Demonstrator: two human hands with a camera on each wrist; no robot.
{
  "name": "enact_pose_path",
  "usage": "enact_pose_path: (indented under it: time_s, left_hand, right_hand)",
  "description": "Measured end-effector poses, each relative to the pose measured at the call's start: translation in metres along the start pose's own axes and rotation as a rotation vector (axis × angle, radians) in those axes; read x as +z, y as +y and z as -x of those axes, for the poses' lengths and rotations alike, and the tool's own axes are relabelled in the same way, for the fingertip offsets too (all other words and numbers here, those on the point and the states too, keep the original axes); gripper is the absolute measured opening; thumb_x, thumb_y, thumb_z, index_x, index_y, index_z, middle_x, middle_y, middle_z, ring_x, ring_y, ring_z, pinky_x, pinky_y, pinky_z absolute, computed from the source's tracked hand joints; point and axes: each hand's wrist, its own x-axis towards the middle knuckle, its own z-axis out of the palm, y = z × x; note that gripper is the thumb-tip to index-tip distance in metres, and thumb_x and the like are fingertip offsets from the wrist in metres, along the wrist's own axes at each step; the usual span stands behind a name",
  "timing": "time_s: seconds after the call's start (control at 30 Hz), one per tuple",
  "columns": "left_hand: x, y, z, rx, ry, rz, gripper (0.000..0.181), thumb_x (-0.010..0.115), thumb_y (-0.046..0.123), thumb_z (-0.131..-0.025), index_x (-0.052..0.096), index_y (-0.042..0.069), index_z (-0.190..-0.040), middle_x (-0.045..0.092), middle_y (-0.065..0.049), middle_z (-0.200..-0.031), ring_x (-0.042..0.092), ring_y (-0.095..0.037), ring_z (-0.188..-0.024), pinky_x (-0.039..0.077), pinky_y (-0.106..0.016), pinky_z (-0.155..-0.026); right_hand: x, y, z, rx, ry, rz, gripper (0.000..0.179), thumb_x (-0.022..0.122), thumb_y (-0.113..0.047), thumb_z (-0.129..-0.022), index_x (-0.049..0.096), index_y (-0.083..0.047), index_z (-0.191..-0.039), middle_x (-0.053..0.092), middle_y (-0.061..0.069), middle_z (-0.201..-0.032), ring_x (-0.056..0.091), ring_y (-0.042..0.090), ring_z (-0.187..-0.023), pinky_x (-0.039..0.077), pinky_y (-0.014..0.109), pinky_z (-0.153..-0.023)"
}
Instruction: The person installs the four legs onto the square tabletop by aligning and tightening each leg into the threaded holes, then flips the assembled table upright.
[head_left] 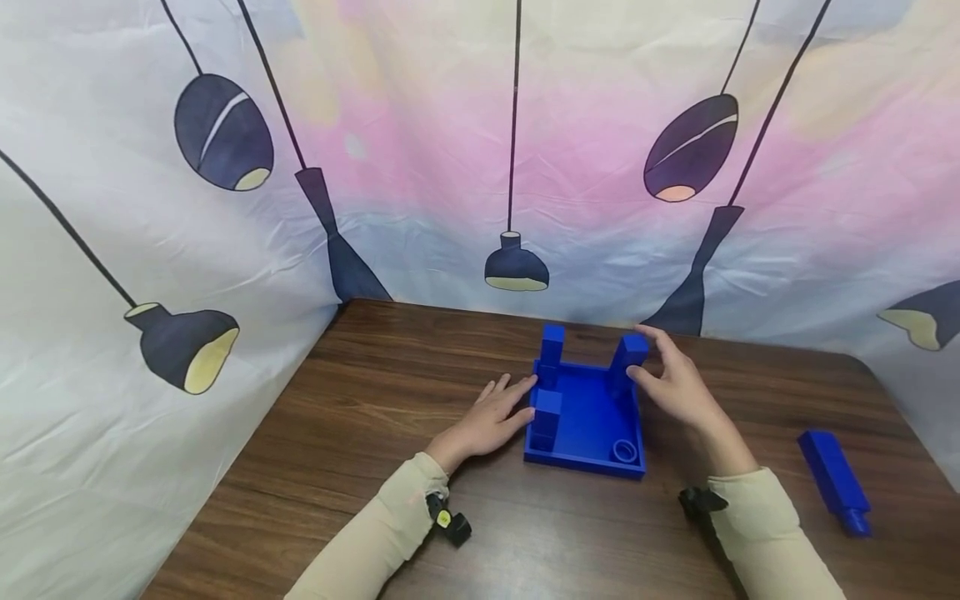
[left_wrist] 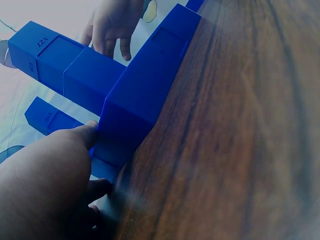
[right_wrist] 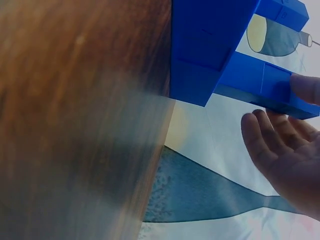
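Observation:
A shallow blue square tray (head_left: 588, 412) sits on the table, its legs pointing up. Blue square legs stand at three corners: front left (head_left: 547, 417), back left (head_left: 552, 346) and back right (head_left: 624, 360). The front right corner bears a round socket (head_left: 624, 452). My left hand (head_left: 486, 423) rests against the tray's left side, fingers fairly straight, thumb touching the wall in the left wrist view. My right hand (head_left: 678, 387) holds the back right leg (right_wrist: 257, 82) near its top, thumb on one side and fingers on the other.
A loose blue leg (head_left: 832, 473) with a round threaded-looking end lies on the wooden table (head_left: 360, 433) to the right of my right hand. A cloth backdrop (head_left: 435, 167) printed with lamps hangs behind the table and along its sides.

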Motion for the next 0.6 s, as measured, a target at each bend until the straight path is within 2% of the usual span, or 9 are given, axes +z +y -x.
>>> enact_pose_path:
  time_s: [0.03,0.1,0.4,0.6]
  left_hand:
    - [-0.0002,-0.0001,0.0002,0.0,0.0,0.0,0.063,0.043,0.041,-0.115,0.026,0.015,-0.169,0.03,-0.01,-0.171,0.007,-0.035,-0.162,0.003,-0.052,-0.13]
    - [-0.0005,0.0,0.0005,0.0,0.003,0.0,0.062,0.043,0.041,-0.115,0.026,0.015,-0.169,0.03,-0.01,-0.171,0.008,-0.035,-0.162,0.003,-0.052,-0.13]
    - [-0.0009,0.0009,0.0018,-0.002,-0.008,0.006,0.063,0.042,0.042,-0.115,0.024,0.016,-0.17,0.029,-0.009,-0.172,0.007,-0.035,-0.162,0.003,-0.051,-0.13]
    - [-0.0016,0.0009,0.0016,0.0,-0.009,0.008,0.063,0.043,0.042,-0.115,0.025,0.016,-0.17,0.03,-0.01,-0.171,0.008,-0.035,-0.162,0.003,-0.051,-0.13]
  right_hand:
    - [-0.0001,-0.0007,-0.0002,0.002,-0.005,-0.006,0.066,0.065,-0.006,-0.104,0.034,-0.004,-0.162,0.046,0.035,-0.153,0.065,0.052,-0.109,0.057,0.058,-0.085]
    - [-0.0002,-0.0022,-0.0003,-0.002,-0.007,-0.016,0.066,0.065,-0.004,-0.104,0.034,-0.002,-0.162,0.043,0.036,-0.154,0.053,0.056,-0.132,0.051,0.067,-0.097]
    - [0.0018,-0.0025,0.0007,0.003,-0.002,-0.021,0.065,0.066,-0.007,-0.104,0.035,-0.002,-0.161,0.048,0.036,-0.149,0.057,0.056,-0.128,0.054,0.066,-0.095]
    - [0.0015,-0.0014,0.0002,0.006,-0.006,-0.03,0.065,0.065,-0.012,-0.106,0.034,-0.001,-0.161,0.047,0.036,-0.15,0.054,0.057,-0.131,0.05,0.069,-0.098]
